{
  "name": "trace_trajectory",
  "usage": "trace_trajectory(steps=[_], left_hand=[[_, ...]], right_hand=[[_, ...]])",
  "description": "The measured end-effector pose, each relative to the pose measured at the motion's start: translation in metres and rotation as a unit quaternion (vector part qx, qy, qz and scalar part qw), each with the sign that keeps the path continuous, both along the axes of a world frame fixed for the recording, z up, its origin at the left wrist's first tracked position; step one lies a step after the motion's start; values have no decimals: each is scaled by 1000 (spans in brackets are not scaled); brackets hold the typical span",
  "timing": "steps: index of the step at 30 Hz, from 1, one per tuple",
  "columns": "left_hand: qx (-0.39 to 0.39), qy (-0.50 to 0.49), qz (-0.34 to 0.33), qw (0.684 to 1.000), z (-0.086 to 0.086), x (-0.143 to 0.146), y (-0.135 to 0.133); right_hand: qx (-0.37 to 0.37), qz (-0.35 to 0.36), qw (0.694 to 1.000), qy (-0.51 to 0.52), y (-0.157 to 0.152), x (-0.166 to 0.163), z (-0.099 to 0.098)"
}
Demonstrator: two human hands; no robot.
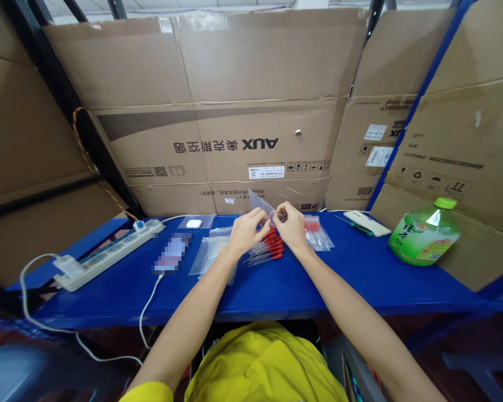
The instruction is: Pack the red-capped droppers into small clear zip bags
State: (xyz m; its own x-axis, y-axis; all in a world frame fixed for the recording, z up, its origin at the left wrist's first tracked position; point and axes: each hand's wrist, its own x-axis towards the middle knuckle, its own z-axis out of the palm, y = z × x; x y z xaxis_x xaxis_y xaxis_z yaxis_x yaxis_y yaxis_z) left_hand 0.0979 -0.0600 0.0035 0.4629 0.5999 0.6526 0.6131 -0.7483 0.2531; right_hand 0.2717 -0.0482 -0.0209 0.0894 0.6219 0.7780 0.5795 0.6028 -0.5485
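Observation:
A clear plastic bag (259,201) is up between my two hands, its corner pointing to the upper left. My left hand (248,230) pinches the bag from the left with bent fingers. Opposite it, my right hand (291,224) has its fingers closed on the bag's right side. Below the hands lies a pile of thin items with red handles and pale, slender shafts (273,245); their exact kind is too small to tell. Filled clear bags with red items inside (318,233) rest right of my right hand. Flat clear bags (209,254) lie left of my left hand.
On the blue table (352,285), a white power strip (117,251), a phone on a cable (172,252) and a white case (193,224) are at left. At right are a green screwdriver (361,229), a pale phone-shaped object (368,222) and a green bottle (423,234). Cardboard (251,67) walls the back.

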Motion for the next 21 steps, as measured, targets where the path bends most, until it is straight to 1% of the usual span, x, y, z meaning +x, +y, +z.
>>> trace_trajectory(steps=[3,6,8,9,10,11,13,14,15,16,17,19,21], left_hand=[[-4,0,-6,1000,1,0,-2],[-33,-24,-15,999,-3,3,-1],[-100,-82,-31,991,-6,8,2],[-153,-138,-44,978,-8,11,4],[-219,-207,-61,951,-10,15,6],[-291,-287,-85,909,-11,18,7],[-422,-414,-144,794,-12,25,9],[-463,-451,-172,743,-11,27,9],[-488,-476,-195,705,-9,28,9],[-496,-497,-212,680,-7,28,8],[-491,-519,-220,665,-5,27,7],[-460,-565,-220,649,-1,24,5],[-429,-596,-209,646,1,19,5]], right_hand=[[17,-77,997,15,3,6,-1],[14,-102,994,38,3,11,0],[14,-96,994,45,0,12,2],[20,-90,995,43,-2,11,3],[29,-81,996,36,-3,10,4],[39,-67,997,24,-5,8,4],[59,-24,998,-19,-9,3,5],[67,4,997,-47,-10,0,4],[76,33,994,-75,-12,-3,4],[84,60,990,-101,-13,-7,3],[92,78,985,-121,-14,-11,2],[108,85,980,-141,-15,-17,1],[112,63,982,-140,-16,-22,1]])
